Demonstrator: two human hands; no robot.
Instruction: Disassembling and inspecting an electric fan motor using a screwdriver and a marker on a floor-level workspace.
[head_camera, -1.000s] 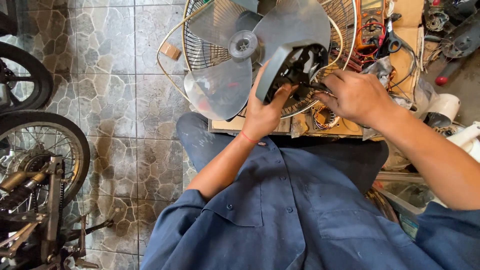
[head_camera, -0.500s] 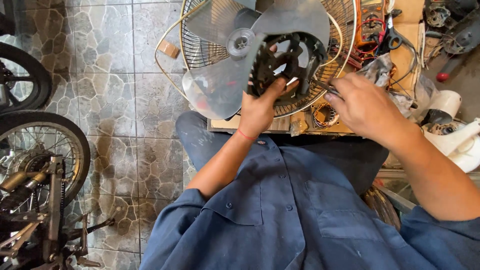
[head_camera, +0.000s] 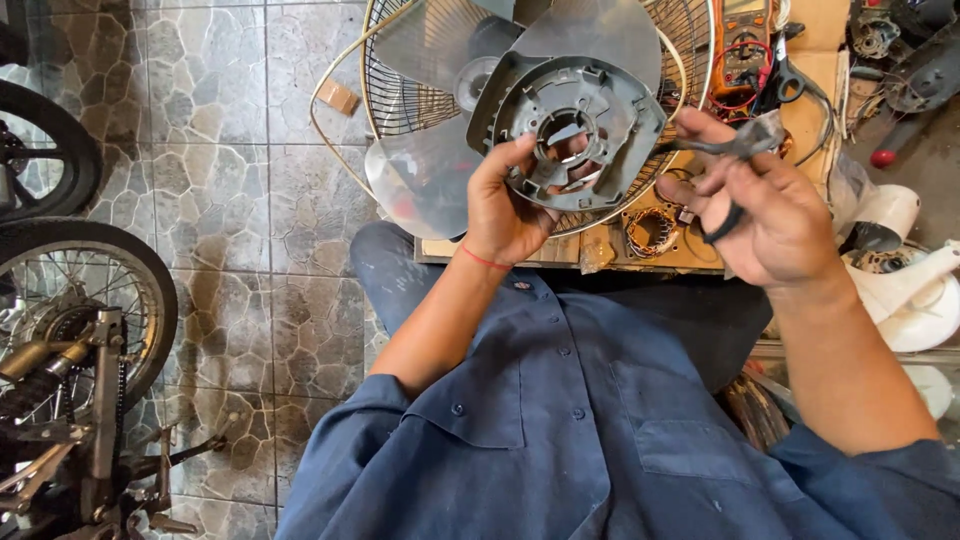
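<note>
**Housing turned face-up, cable lifted clear**

Since half a second ago I have rolled the grey plastic motor housing (head_camera: 580, 125) so its ribbed inner face and round centre hole look straight up at me, and my right hand (head_camera: 775, 215) has come up off the worktop (head_camera: 810, 110) with a black cable (head_camera: 725, 150) in it.

Head view: my left hand (head_camera: 510, 200) grips the housing by its lower left rim, thumb on the upper face, fingers closed behind. It hangs above the clear fan blade (head_camera: 430, 170) and the wire fan guard (head_camera: 400, 90), touching neither as far as I can tell. My right hand is closed around the cable, its plug end pinched between thumb and fingertips, a loop hanging below the palm.

I judge the housing light and stiff, a thin moulded shell; the ribs and small tabs look brittle, so the outer rim is the safe place to hold. The cable is limp and best taken near its plug end.

A copper-wound stator (head_camera: 650, 230) lies on the worktop between my hands, and a multimeter (head_camera: 745, 45) sits farther back. Motorcycle wheels (head_camera: 70, 300) stand on the tiled floor (head_camera: 220, 200) at left.
</note>
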